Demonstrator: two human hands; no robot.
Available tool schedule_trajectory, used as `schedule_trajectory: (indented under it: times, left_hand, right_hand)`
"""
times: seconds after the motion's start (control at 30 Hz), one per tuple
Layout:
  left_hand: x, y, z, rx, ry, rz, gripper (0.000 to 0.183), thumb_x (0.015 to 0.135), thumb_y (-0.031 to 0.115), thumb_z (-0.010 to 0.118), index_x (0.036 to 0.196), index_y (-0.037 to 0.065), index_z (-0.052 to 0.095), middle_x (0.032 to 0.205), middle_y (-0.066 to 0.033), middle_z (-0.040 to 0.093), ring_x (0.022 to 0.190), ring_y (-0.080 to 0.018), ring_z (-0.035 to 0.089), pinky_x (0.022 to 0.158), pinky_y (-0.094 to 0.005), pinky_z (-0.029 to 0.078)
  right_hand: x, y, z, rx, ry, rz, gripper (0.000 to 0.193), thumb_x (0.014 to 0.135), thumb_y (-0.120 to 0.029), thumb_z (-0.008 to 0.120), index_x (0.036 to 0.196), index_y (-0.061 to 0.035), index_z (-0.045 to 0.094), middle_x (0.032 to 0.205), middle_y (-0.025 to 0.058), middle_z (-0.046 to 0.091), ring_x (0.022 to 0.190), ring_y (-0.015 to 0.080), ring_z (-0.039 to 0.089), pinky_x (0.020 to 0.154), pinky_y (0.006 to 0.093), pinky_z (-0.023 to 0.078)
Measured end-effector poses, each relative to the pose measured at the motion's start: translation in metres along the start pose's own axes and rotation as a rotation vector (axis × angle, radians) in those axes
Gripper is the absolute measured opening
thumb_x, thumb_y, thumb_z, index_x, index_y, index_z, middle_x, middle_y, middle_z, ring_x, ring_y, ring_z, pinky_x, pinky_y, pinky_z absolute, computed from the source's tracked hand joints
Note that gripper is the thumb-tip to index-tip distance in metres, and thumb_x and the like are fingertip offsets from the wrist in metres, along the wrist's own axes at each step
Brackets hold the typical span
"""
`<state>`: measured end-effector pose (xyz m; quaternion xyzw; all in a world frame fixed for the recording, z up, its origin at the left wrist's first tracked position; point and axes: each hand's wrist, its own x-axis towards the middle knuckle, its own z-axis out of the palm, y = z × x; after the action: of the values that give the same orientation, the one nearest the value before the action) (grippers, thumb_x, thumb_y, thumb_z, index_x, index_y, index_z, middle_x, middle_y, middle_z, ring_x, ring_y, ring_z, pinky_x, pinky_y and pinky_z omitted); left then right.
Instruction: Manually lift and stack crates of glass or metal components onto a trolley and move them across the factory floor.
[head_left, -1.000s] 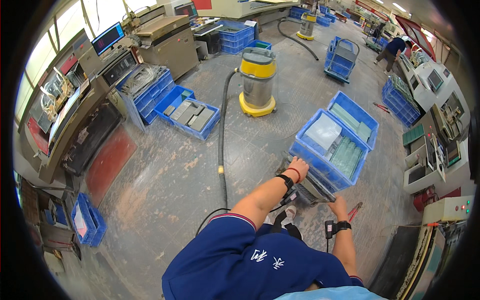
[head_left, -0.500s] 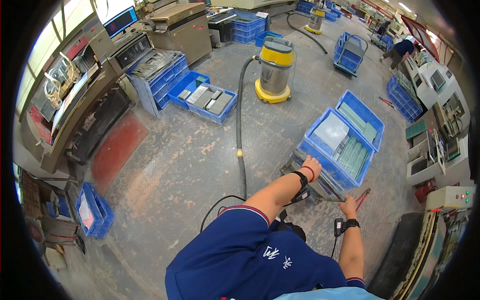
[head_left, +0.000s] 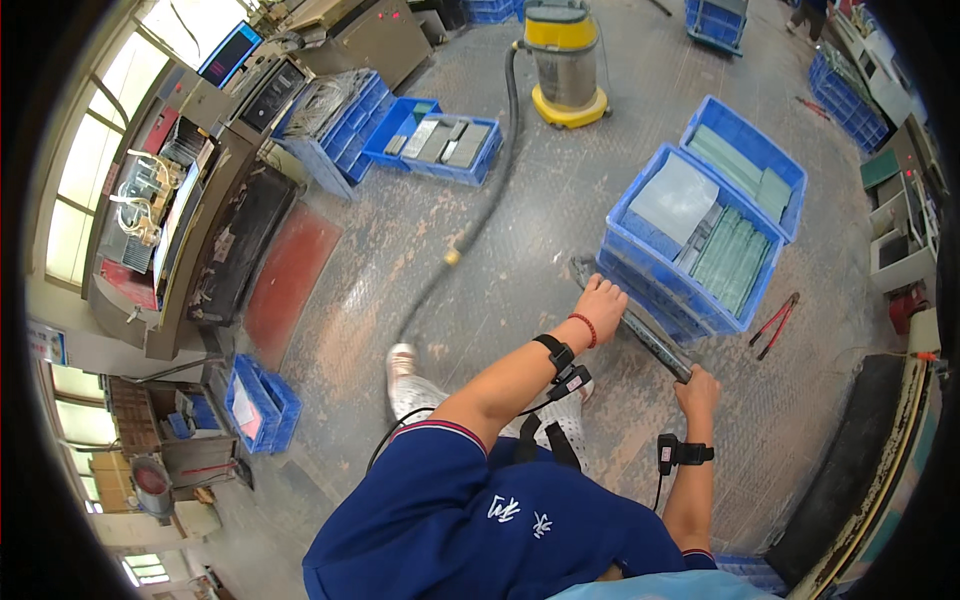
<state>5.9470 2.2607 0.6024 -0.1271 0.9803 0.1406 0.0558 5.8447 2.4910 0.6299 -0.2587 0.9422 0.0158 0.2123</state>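
Both my hands are closed around a dark trolley handle (head_left: 655, 345), a bar running beside the near end of a blue crate stack. My left hand (head_left: 603, 305) grips its far left end and my right hand (head_left: 697, 388) its near right end. The blue crate (head_left: 676, 285) in front carries pale grey sheets (head_left: 677, 198) and greenish stacked strips (head_left: 735, 262). Behind it stands a second blue crate (head_left: 798, 205) with more pale green pieces inside. The trolley's base is hidden under the crates.
A yellow and steel vacuum (head_left: 565, 65) stands ahead, its hose (head_left: 490, 210) trailing across the floor toward my left foot. Red-handled cutters (head_left: 775, 325) lie right of the crates. Blue crates (head_left: 455, 175) sit at left, beside machines. A long dark-sided machine (head_left: 840, 470) runs along the right.
The vacuum and the crates sit higher in the picture, and my left shoe has come into view. Both hands keep their grip on the handle.
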Motion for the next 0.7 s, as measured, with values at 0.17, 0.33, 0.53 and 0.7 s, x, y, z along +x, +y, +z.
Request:
schedule_trajectory:
  times: [0.17,0.33,0.53,0.7]
  left_hand:
    - [-0.017,-0.007,0.001,-0.042,0.169,0.029,0.022,0.061,0.009,0.057,0.082,0.006,0.055,0.083,-0.008,0.054,0.091,-0.023,0.049,0.094,-0.0399,0.027]
    - [-0.018,-0.013,0.002,-0.145,0.106,0.086,0.019,0.061,0.011,0.057,0.079,0.007,0.056,0.08,-0.008,0.055,0.088,-0.024,0.051,0.09,-0.0391,0.031]
    - [0.011,-0.015,-0.029,0.015,-0.515,0.062,0.024,0.066,0.02,0.054,0.084,0.01,0.065,0.088,-0.0121,0.063,0.087,-0.0255,0.06,0.074,-0.0371,0.047]
    - [0.042,-0.035,-0.025,0.157,-0.471,0.247,0.044,0.061,0.042,0.063,0.088,0.007,0.065,0.091,-0.0156,0.062,0.086,-0.0282,0.06,0.074,-0.0369,0.047]
  right_hand:
    - [-0.013,-0.006,-0.002,-0.067,-0.016,-0.053,0.025,0.06,-0.019,0.067,0.077,-0.0028,0.059,0.075,0.0172,0.06,0.074,0.0331,0.056,0.079,0.0411,0.04]
    - [-0.02,-0.014,-0.009,-0.097,-0.115,-0.056,0.029,0.062,-0.028,0.066,0.078,-0.0039,0.061,0.073,0.0175,0.061,0.072,0.0331,0.059,0.065,0.0402,0.047]
    - [-0.014,-0.036,-0.004,-0.047,0.005,0.001,0.028,0.061,-0.032,0.067,0.075,-0.0081,0.062,0.071,0.0134,0.061,0.069,0.0303,0.06,0.06,0.0407,0.048]
    - [-0.017,-0.043,-0.018,0.01,0.119,-0.005,0.013,0.062,-0.016,0.058,0.069,-0.0075,0.064,0.072,0.0117,0.063,0.07,0.0267,0.062,0.064,0.0402,0.047]
